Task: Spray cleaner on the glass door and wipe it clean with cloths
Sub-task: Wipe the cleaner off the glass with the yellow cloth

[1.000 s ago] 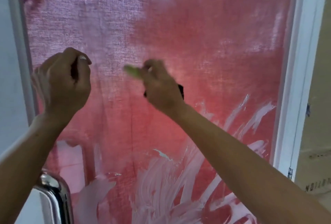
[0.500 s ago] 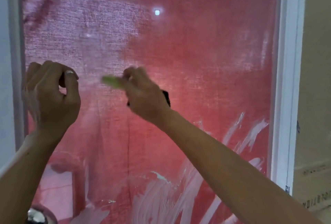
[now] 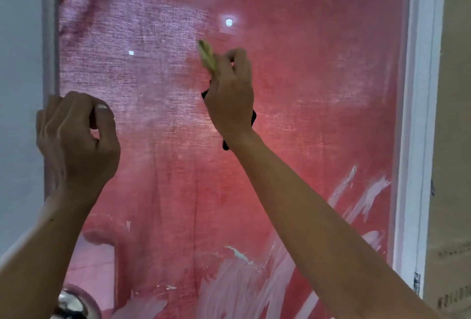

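The glass door (image 3: 318,89) fills the view, with a red fabric curtain behind the pane. White cleaner streaks (image 3: 242,285) smear its lower part, and the upper part looks hazy. My right hand (image 3: 230,94) is raised to the middle of the glass and grips a green cloth (image 3: 207,55) that sticks out above the fingers. A dark piece (image 3: 225,145) shows below the wrist. My left hand (image 3: 76,137) is curled into a fist near the door's left edge, thumb on the forefinger, with nothing visible in it.
A white door frame (image 3: 418,140) runs down the right side, with a brown cardboard box (image 3: 453,216) beyond it. A grey frame strip (image 3: 48,38) and wall lie on the left. A chrome door handle (image 3: 72,303) sits at the bottom left.
My right hand has swept up and to the right across the glass with the green cloth, which now points upward. My left hand stays curled at the left edge.
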{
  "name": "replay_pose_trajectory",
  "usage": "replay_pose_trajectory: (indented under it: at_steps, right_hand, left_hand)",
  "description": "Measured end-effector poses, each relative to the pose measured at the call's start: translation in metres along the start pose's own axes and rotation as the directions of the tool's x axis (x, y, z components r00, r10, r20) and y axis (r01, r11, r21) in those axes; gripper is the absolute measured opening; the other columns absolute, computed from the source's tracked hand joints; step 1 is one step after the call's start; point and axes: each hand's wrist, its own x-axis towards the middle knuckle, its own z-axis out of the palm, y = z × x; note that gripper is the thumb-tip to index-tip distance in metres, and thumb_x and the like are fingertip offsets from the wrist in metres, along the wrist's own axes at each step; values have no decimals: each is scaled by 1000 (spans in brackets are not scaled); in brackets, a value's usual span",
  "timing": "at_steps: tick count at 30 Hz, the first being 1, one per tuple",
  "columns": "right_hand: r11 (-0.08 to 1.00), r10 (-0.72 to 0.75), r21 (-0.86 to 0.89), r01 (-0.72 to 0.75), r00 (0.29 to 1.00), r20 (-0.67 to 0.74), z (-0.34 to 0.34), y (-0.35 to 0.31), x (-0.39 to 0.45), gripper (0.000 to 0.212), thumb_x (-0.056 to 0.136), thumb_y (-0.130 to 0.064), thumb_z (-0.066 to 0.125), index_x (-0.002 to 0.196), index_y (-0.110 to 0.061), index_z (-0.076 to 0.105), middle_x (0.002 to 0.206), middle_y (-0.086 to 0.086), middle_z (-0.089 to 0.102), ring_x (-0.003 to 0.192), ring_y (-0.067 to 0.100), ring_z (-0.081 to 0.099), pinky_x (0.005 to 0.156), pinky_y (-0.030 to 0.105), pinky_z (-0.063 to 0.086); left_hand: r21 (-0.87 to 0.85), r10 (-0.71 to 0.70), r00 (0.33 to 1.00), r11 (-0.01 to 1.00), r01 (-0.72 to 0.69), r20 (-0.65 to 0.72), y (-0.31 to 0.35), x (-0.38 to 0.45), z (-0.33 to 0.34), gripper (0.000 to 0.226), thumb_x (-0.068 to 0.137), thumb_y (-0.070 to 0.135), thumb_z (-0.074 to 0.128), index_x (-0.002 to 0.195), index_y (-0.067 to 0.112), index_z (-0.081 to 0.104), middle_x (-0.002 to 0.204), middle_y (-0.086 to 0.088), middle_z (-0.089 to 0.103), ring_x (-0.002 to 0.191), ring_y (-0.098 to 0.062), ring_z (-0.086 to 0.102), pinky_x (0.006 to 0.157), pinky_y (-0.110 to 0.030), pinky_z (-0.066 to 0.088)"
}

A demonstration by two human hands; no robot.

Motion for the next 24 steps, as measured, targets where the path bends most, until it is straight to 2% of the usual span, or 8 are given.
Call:
replay_pose_trajectory:
  at_steps: [2,6,8,11,15,19,22,24]
  right_hand:
    - [960,-278,65,271,952,132,-1,-8,-21,46,85,18,61,120,-8,73,94,14,56,82,26,51,50,25,46]
    - [719,-691,224,658,642,334,-4,-16,-60,35,82,20,59,107,1,74,96,19,65,82,31,53,60,41,50]
    - [788,-612,163,593,732,297,-3,-12,-54,39,79,21,64,109,-2,76,92,16,64,81,28,52,59,35,49]
    - [967,-254,27,253,962,101,5,-13,-18,46,82,18,64,118,-9,74,95,13,58,83,26,52,52,26,46]
    - [997,53,-47,-54,999,-11,24,-21,24,30,77,15,59,100,0,69,109,18,57,94,33,54,53,36,52]
    - [973,-230,32,228,966,119,35,-39,19,49,80,19,65,118,-10,73,102,13,57,91,26,52,50,31,56]
    - [845,-534,190,500,806,256,29,-51,-21,60,76,23,65,126,-10,72,97,14,59,88,24,45,57,24,47]
    - [744,-668,300,597,684,294,23,-50,-62,44,79,22,62,114,-2,74,95,19,63,87,28,45,63,30,42]
  left_hand:
    - [-20,-35,999,999,34,-26,-4,2,-2,25,106,13,42,82,11,49,75,8,42,78,-30,47,81,-55,41]
    - [-30,-52,998,998,50,-38,-2,4,-5,26,106,13,40,81,21,44,75,17,39,81,-32,47,80,-50,39]
    - [-52,-46,998,998,44,-45,-3,1,-7,26,105,10,39,81,16,47,76,15,38,79,-18,47,77,-44,37]
    - [-74,-67,995,995,62,-68,-10,-1,-7,26,105,8,40,83,-1,52,80,0,45,81,0,43,72,-36,33]
    - [-81,-63,994,995,56,-94,-11,1,-6,27,104,7,40,82,-2,54,78,-16,51,78,0,43,70,-33,30]
    - [-114,-92,988,990,78,-125,-9,8,-5,35,105,10,38,84,35,50,78,12,48,80,1,46,71,-32,31]
    - [-122,-130,982,986,113,-140,-9,13,-5,38,107,16,36,86,47,41,79,18,44,78,-8,47,71,-39,38]
    - [-105,-105,982,990,89,-155,-9,10,-4,34,106,16,37,85,41,44,78,11,47,75,-15,49,71,-44,39]
